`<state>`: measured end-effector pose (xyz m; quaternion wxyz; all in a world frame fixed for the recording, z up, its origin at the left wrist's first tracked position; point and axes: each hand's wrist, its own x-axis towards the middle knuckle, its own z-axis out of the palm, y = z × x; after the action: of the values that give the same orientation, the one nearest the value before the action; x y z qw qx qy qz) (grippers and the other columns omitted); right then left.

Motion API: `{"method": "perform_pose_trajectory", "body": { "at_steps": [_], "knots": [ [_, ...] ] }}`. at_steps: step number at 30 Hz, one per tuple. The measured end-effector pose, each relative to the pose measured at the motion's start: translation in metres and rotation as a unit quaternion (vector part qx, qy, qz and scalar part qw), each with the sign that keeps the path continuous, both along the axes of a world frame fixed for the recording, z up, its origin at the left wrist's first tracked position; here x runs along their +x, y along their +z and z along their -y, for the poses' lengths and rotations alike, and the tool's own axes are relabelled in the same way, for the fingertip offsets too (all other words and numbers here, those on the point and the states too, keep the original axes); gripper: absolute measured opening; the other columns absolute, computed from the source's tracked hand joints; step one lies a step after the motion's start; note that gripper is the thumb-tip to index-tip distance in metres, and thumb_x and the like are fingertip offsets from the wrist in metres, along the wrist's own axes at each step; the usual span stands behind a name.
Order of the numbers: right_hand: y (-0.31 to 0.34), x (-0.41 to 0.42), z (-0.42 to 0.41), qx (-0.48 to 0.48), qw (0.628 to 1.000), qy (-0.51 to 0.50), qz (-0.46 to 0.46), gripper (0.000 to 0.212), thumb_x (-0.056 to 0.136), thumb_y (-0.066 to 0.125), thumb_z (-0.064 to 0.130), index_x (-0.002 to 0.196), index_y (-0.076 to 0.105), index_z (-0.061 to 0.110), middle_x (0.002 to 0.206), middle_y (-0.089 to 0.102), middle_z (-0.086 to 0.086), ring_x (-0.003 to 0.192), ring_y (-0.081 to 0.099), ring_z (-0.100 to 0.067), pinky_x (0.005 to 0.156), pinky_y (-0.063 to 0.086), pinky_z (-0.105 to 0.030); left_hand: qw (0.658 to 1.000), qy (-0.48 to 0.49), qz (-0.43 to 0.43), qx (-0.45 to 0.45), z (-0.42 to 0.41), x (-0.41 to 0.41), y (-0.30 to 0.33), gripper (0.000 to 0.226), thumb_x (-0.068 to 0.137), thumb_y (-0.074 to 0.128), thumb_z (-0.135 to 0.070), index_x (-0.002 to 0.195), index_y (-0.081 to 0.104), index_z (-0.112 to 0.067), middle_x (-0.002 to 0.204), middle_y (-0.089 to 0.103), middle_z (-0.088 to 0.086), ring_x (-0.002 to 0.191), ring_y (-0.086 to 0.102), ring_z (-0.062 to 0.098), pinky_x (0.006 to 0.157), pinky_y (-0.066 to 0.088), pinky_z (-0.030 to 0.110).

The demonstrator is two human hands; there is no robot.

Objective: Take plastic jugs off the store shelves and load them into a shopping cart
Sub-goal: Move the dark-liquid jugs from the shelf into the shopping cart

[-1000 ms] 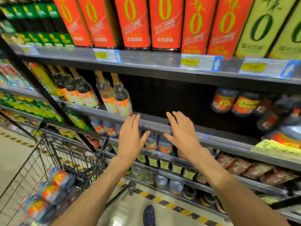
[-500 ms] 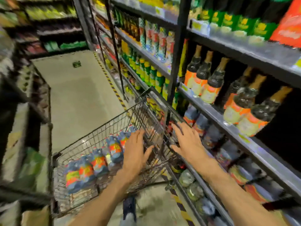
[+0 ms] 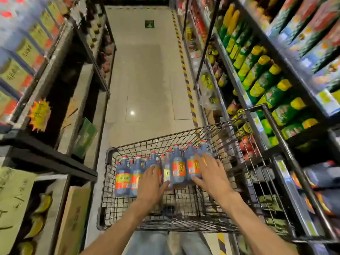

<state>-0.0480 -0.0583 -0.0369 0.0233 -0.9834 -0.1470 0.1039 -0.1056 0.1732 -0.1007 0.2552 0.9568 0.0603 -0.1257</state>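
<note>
A black wire shopping cart (image 3: 110,181) stands in front of me in the aisle. Several dark plastic jugs (image 3: 178,168) with red caps and orange labels stand upright in its far half. My left hand (image 3: 150,183) reaches over the cart with straight fingers, its fingertips at the jugs in the middle. My right hand (image 3: 211,173) is spread flat, fingers apart, over the jugs at the right side. Neither hand holds anything. More dark jugs (image 3: 320,175) lie on a low shelf at the far right.
Shelves line both sides of the aisle: green and yellow bottles (image 3: 263,83) on the right, boxes and cartons (image 3: 22,52) on the left. The tiled floor (image 3: 145,80) runs ahead with a yellow-black stripe (image 3: 185,76) along the right shelf base. The cart's right side is close to the shelving.
The view has swung left from the shelf to look down the aisle and into the cart. Both empty hands have moved from the shelf edge to above the jugs in the cart.
</note>
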Motion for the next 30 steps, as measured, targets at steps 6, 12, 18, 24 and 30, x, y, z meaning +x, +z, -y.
{"method": "perform_pose_trajectory", "body": {
  "at_steps": [6, 12, 18, 24, 30],
  "knots": [
    [-0.044, 0.017, -0.010, -0.032, 0.997, 0.054, -0.050, 0.096, 0.083, 0.078, 0.051, 0.159, 0.031, 0.018, 0.157, 0.043, -0.013, 0.146, 0.041, -0.032, 0.116, 0.037, -0.053, 0.993, 0.040, -0.104, -0.034, 0.013, 0.018, -0.042, 0.058, 0.093, 0.060, -0.055, 0.134, 0.047, -0.015, 0.128, 0.057, 0.009, 0.118, 0.056, 0.031, 0.093, 0.049, 0.041],
    [-0.083, 0.030, 0.002, -0.048, 0.994, 0.053, -0.086, 0.104, 0.069, 0.088, 0.051, 0.153, 0.039, 0.016, 0.143, 0.056, -0.016, 0.133, 0.055, -0.036, 0.106, 0.047, -0.057, 0.966, 0.105, -0.212, -0.110, 0.041, 0.055, -0.099, 0.078, 0.084, 0.066, -0.066, 0.141, 0.041, -0.019, 0.132, 0.058, 0.007, 0.123, 0.058, 0.031, 0.097, 0.051, 0.043],
    [-0.112, 0.043, 0.018, -0.019, 0.990, -0.016, -0.138, 0.085, 0.082, 0.078, 0.048, 0.152, 0.038, 0.020, 0.150, 0.047, -0.008, 0.142, 0.043, -0.030, 0.114, 0.039, -0.049, 0.943, 0.191, -0.235, -0.137, 0.081, 0.105, -0.137, 0.091, 0.084, 0.071, -0.062, 0.142, 0.039, 0.001, 0.137, 0.052, 0.018, 0.126, 0.054, 0.033, 0.100, 0.046, 0.039],
    [-0.129, 0.042, 0.027, 0.023, 0.986, -0.071, -0.151, 0.073, 0.085, 0.077, 0.041, 0.147, 0.045, 0.018, 0.138, 0.055, -0.004, 0.130, 0.051, -0.027, 0.097, 0.052, -0.045, 0.926, 0.259, -0.257, -0.101, 0.091, 0.123, -0.141, 0.095, 0.075, 0.079, -0.063, 0.137, 0.043, 0.000, 0.133, 0.053, 0.016, 0.122, 0.054, 0.030, 0.101, 0.046, 0.037],
    [-0.147, 0.063, 0.012, 0.068, 0.960, -0.181, -0.205, 0.062, 0.093, 0.070, 0.041, 0.143, 0.042, 0.018, 0.125, 0.060, -0.005, 0.116, 0.059, -0.028, 0.091, 0.052, -0.046, 0.879, 0.289, -0.217, -0.310, 0.050, 0.092, -0.123, 0.045, 0.073, 0.090, -0.033, 0.102, 0.060, -0.019, 0.089, 0.071, -0.001, 0.078, 0.071, 0.015, 0.070, 0.060, 0.034]
  ]
}}
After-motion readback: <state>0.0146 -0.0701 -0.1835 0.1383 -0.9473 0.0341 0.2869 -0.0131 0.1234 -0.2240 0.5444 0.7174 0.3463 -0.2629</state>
